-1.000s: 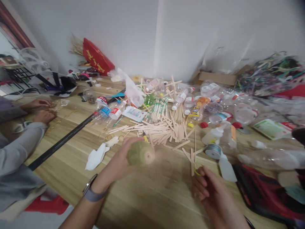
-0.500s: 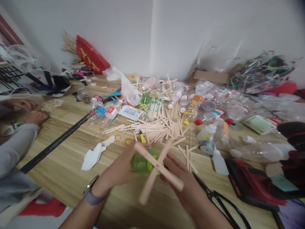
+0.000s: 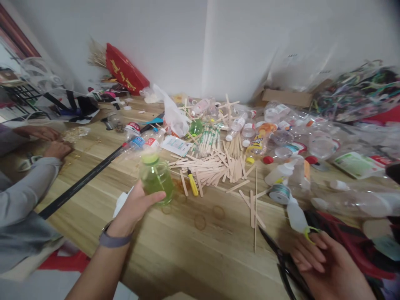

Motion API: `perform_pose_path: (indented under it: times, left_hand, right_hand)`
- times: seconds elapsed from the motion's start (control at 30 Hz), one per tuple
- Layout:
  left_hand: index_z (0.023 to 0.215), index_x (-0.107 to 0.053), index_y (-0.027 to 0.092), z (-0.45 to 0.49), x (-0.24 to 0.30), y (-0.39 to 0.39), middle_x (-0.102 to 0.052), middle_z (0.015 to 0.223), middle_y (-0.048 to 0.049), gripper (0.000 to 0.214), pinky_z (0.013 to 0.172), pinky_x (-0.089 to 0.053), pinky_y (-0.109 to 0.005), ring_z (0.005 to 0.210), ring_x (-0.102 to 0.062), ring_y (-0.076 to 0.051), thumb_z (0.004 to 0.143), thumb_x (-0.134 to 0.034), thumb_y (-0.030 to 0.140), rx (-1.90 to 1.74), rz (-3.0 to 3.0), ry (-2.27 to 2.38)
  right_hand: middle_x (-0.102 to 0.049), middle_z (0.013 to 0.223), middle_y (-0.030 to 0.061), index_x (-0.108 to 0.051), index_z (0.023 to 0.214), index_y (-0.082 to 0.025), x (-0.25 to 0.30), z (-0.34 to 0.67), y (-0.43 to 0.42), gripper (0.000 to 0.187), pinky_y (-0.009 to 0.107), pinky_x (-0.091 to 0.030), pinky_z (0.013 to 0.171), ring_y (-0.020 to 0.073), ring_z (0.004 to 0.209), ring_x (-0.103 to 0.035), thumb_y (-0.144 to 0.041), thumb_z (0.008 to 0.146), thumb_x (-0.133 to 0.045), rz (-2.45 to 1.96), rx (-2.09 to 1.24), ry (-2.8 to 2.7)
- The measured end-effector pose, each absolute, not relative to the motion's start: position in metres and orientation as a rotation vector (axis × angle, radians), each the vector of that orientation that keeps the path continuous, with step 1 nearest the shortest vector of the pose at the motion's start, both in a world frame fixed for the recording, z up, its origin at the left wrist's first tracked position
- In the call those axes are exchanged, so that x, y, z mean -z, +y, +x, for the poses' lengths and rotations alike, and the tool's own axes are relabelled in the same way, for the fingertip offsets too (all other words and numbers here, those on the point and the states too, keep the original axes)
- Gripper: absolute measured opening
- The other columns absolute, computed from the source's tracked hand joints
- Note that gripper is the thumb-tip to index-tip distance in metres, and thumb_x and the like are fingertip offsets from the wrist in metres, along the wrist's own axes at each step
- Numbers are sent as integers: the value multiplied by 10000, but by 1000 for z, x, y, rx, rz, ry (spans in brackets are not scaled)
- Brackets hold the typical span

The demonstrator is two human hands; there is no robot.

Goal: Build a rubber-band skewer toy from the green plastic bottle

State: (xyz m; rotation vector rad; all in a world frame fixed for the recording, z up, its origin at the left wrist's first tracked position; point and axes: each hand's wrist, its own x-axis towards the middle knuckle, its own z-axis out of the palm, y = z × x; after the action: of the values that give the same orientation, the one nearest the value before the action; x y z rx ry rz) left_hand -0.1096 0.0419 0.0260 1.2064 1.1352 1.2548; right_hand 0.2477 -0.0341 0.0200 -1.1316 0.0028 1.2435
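My left hand (image 3: 142, 204) is wrapped round a green see-through plastic bottle (image 3: 157, 181) with a green cap, held upright over the table. Over at the lower right, my right hand (image 3: 321, 256) has its fingers curled, with a thin yellow-green plastic ring (image 3: 309, 234) pinched at the fingertips. Black scissors (image 3: 283, 260) lie beside and partly behind that hand. A white squeeze bottle (image 3: 296, 214) is just beyond it. Several rubber bands (image 3: 200, 222) lie on the wood right of the green bottle.
Flat wooden sticks (image 3: 215, 166) are heaped mid-table, near a yellow-handled tool (image 3: 193, 183). Clear plastic bottles (image 3: 323, 143) crowd the right side. A long black strip (image 3: 81, 182) crosses the left, near another person's hands (image 3: 58, 148). A red bag (image 3: 325, 227) lies at right.
The crossed wooden sticks that were between my hands are out of sight. My left hand has moved left and up with the green bottle; my right hand has moved right, holding the yellow-green ring.
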Motion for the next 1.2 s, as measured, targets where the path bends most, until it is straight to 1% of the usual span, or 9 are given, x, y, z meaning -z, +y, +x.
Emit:
perform_pose_path:
  times: [0.13,0.23,0.4,0.57,0.73,0.93,1.0,1.1,1.2]
  left_hand:
    - [1123,-602,182,-100,-28,42,-699,1012,-63,624,749,-528,-337,914,-663,-269,596,-871,379,-1118,1262,966]
    - [1139,-609,180,-88,-30,40,-686,1053,-79,637,791,-514,-348,970,-643,-276,596,-872,384,-1053,1304,882]
    - [1185,-600,213,-75,-37,36,-682,1070,-51,639,827,-507,-348,1041,-625,-283,636,-850,421,-947,1410,783]
    - [1282,-533,215,-70,-31,33,-660,1200,-79,754,931,-479,-404,1112,-600,-310,632,-855,420,-885,1477,785]
    - [1352,-464,232,-68,-29,31,-572,1352,-109,847,1022,-421,-453,1237,-522,-337,617,-858,381,-839,1487,809]
    - [1340,-501,228,-64,-30,29,-617,1265,-100,773,942,-464,-413,1136,-576,-324,661,-827,401,-768,1522,717]
    - [1377,-467,241,-64,-27,29,-639,1211,-91,829,900,-481,-395,1098,-593,-310,655,-836,417,-783,1466,650]
    - [1413,-424,261,-69,-24,29,-602,1279,-101,923,887,-479,-378,1112,-585,-301,620,-868,420,-821,1378,617]
    - [1362,-470,244,-77,-23,31,-605,1271,-106,881,842,-489,-357,1114,-587,-305,603,-875,435,-872,1351,668]
  right_hand:
    - [-342,473,-99,-451,582,-208,-23,234,-33,449,200,-293,354,48,389,-267,-396,553,-858,-1192,-1239,-149]
    - [-374,477,-75,-471,566,-198,-32,205,-26,482,202,-268,384,58,430,-289,-499,572,-848,-1241,-1268,-428]
    - [-393,489,-61,-492,582,-195,-42,161,-9,486,227,-236,443,72,465,-303,-598,733,-717,-1183,-1411,-763]
    - [-428,512,-64,-527,610,-194,-40,137,1,498,239,-227,461,75,482,-326,-643,701,-720,-1154,-1562,-888]
    - [-418,503,-72,-550,632,-191,-38,137,2,504,238,-215,460,71,475,-314,-662,677,-725,-1158,-1580,-890]
    - [-429,499,-66,-534,598,-189,-41,135,1,506,243,-222,465,73,472,-328,-643,660,-748,-1149,-1622,-905]
    - [-428,498,-66,-530,599,-191,-40,137,0,499,243,-228,465,74,470,-326,-637,674,-741,-1149,-1623,-904]
    - [-412,502,-68,-512,595,-193,-34,150,-5,486,234,-233,462,74,475,-324,-611,701,-736,-1155,-1591,-870]
    - [-373,476,-73,-474,553,-187,-25,177,-12,505,216,-210,428,58,446,-289,-579,688,-762,-1193,-1527,-725]
